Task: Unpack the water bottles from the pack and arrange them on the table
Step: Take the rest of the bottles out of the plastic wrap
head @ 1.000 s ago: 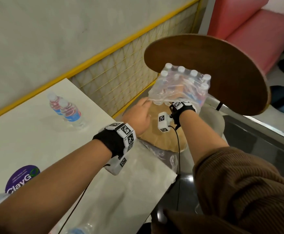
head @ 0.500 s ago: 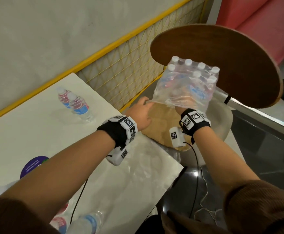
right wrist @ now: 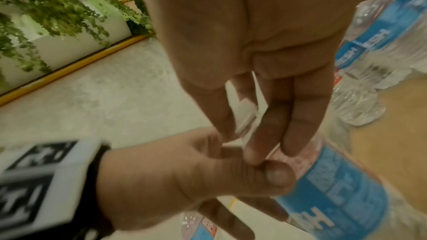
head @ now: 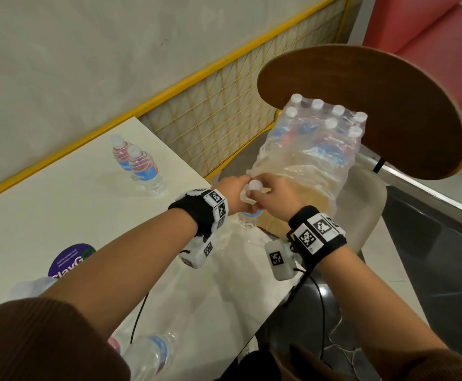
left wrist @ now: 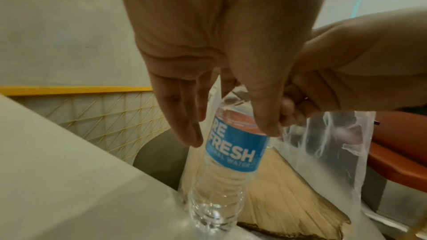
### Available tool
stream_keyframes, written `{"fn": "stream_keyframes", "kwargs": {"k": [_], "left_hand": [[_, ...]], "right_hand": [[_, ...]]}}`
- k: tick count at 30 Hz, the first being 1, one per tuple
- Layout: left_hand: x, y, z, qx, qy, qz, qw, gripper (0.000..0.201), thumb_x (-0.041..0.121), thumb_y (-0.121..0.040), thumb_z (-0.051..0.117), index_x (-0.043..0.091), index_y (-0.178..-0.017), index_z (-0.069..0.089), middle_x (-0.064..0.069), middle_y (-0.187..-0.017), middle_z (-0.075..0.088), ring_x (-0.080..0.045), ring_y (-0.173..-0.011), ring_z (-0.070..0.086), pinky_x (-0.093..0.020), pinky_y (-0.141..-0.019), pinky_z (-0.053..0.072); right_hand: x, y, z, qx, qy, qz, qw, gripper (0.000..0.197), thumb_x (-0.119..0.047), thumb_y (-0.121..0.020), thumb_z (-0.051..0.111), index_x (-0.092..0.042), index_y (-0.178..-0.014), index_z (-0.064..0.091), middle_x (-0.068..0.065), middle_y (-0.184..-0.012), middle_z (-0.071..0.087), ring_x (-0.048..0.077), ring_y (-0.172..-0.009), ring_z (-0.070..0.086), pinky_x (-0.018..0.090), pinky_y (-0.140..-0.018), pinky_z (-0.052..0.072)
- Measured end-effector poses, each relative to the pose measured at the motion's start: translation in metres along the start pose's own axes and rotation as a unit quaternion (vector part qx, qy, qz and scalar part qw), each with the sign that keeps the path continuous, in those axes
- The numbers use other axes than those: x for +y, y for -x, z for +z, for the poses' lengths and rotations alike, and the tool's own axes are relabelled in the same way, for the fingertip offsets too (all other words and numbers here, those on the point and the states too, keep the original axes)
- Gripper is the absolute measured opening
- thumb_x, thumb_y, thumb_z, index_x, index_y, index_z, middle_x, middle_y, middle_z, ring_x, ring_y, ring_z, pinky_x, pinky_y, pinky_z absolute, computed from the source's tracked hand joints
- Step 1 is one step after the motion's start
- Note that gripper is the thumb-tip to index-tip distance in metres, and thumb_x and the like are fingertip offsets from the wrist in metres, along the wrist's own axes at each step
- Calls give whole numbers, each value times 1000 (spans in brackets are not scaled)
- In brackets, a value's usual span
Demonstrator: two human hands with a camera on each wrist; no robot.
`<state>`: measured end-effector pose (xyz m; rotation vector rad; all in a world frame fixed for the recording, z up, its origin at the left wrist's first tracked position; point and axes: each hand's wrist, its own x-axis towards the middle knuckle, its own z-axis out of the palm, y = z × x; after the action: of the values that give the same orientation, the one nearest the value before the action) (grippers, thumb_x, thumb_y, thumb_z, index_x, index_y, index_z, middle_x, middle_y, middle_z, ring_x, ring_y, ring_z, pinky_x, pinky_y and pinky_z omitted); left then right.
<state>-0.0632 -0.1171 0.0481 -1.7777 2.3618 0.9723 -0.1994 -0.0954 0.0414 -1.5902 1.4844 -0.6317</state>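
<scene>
Approx. halfway: two bottles [head: 141,167] stand on surface [head: 59,204] left of pack [head: 315,149], more near its front edge; both hands, left hand [head: 232,198] & right hand [head: 275,198], grasp one bottle [left wrist: 231,152] at pack's torn mouth; approx. seven caps remain inside.

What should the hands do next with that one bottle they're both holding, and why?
Probably carry the bottle left and stand it on the table. It is already out of the pack that sits on the chair, gripped near its white cap by the left hand and right hand, and two bottles already stand on the table.
</scene>
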Motion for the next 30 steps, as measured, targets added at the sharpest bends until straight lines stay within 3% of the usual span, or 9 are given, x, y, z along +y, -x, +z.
{"fn": "stream_keyframes", "kwargs": {"k": [4,8,11,15,18,20,22,25,30], "left_hand": [[-1,3,3,8,43,3,999,58,29,-77,74,17,-129,51,-7,-121,63,-27,-111,59,-38,-96,47],[1,-1,5,-1,10,-4,1000,62,33,-77,74,17,-131,46,-6,-127,59,-27,-117,55,-36,-99,45],[3,-4,5,-7,2,-8,1000,65,33,-77,74,18,-133,45,-7,-126,60,-28,-117,56,-39,-99,46],[3,-5,4,-19,-11,-17,1000,66,34,-78,73,18,-135,42,-7,-126,59,-28,-116,56,-37,-97,47],[4,-6,3,-23,-13,-18,999,64,34,-79,72,17,-133,42,-8,-125,59,-28,-115,56,-36,-96,47],[3,-6,3,-21,-10,-18,1000,63,33,-79,72,17,-132,42,-8,-124,60,-29,-114,56,-36,-95,47],[2,-6,4,-23,-3,-22,999,62,33,-78,73,16,-129,41,-10,-121,60,-30,-110,58,-38,-92,48],[2,-7,7,-20,3,-32,999,61,31,-76,76,11,-120,40,-12,-115,61,-31,-105,60,-36,-83,47],[3,-6,5,-14,25,-29,999,71,23,-75,76,13,-133,36,-11,-124,57,-29,-114,57,-34,-90,47]], "right_hand": [[15,-8,-16,-51,-87,69,992,45,-8,-90,52,-9,-135,46,6,-128,57,22,-87,63,31,-82,52],[35,-30,-51,10,106,181,978,40,-27,-98,43,-13,-135,48,1,-133,50,18,-125,45,31,-106,33],[43,-44,-81,-11,228,154,961,43,-17,-99,46,-6,-140,40,10,-146,39,22,-136,35,18,-101,26],[53,-52,-92,14,409,210,888,60,-44,-88,61,-26,-141,40,-1,-149,34,22,-135,35,38,-105,36],[48,-71,-96,43,407,204,890,67,-46,-78,69,-23,-137,46,2,-135,51,24,-123,48,40,-99,42],[48,-78,-97,39,422,189,886,64,-34,-81,69,-21,-139,45,2,-139,48,25,-124,48,38,-95,42],[48,-79,-96,34,427,194,882,65,-21,-84,66,-17,-142,38,5,-148,37,26,-131,40,36,-105,36],[52,-80,-89,35,446,174,877,57,-33,-88,63,-16,-138,44,8,-141,44,27,-125,46,36,-100,41],[73,-83,-73,11,307,173,936,41,-13,-99,42,2,-137,39,21,-143,40,34,-131,40,32,-92,45]]}}
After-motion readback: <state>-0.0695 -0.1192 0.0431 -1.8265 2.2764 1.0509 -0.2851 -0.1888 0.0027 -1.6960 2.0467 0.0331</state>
